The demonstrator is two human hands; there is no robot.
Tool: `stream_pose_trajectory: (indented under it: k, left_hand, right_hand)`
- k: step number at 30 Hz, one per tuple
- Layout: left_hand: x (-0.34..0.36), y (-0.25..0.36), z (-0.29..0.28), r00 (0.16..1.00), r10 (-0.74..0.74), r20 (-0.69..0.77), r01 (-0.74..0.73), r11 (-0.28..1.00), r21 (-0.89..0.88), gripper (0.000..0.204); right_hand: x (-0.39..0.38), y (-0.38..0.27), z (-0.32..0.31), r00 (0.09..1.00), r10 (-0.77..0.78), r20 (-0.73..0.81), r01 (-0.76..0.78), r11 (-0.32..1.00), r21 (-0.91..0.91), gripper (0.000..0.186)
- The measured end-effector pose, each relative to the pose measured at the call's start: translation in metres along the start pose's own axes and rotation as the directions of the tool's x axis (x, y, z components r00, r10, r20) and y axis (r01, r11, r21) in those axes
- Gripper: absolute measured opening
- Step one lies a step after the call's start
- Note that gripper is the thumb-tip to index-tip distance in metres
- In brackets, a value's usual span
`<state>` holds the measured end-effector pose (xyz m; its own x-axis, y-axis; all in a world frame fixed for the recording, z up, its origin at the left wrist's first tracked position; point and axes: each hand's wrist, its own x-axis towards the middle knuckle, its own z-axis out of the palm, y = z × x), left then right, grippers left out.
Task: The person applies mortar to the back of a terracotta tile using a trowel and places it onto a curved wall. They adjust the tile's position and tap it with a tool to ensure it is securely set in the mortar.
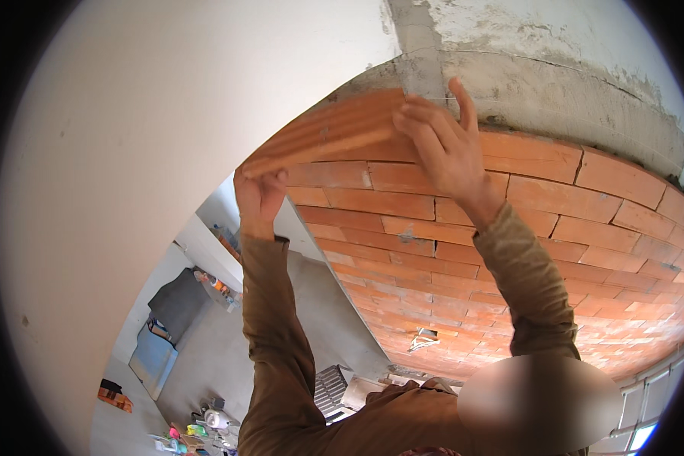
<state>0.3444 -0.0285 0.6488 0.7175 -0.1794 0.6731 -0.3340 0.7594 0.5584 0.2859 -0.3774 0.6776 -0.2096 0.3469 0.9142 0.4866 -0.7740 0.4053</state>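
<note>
Overhead, an orange ribbed clay brick [334, 125] sits in the top course of a brick wall [403, 201], close under a grey mortared beam [539, 87]. My left hand [260, 196] is closed around the brick's lower left end, thumb up against its edge. At the other end, my right hand [450, 148] grips the brick with curled fingers while one digit points upward. The brick's far side and part of my left fingers are hidden. Both arms are raised in brown sleeves.
A smooth white wall surface [152, 114] borders the brick on the left. Far below, a grey floor [304, 281] holds a dark sheet [178, 304], a blue board [153, 361] and assorted items [205, 425]. A small opening [425, 337] with loose strips shows in the brickwork.
</note>
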Motion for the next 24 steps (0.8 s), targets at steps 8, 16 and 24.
stream_pose_trajectory:
  k: [8,16,24]
  left_hand:
    - [-0.098,-0.078,0.073,0.871,-0.393,-0.295,0.403,0.915,-0.029,0.05]
    - [-0.185,-0.205,0.118,0.43,-0.853,-0.296,0.898,0.437,0.046,0.073]
    - [-0.253,-0.385,0.163,-0.078,-0.99,-0.118,0.996,-0.073,-0.047,0.054]
  right_hand:
    - [-0.11,-0.026,-0.12,0.991,0.061,0.117,-0.055,0.997,-0.056,0.014]
    - [-0.25,-0.055,-0.273,0.811,0.442,0.383,-0.335,0.888,-0.315,0.011]
    - [-0.379,-0.129,-0.418,0.363,0.831,0.421,-0.524,0.556,-0.646,0.018]
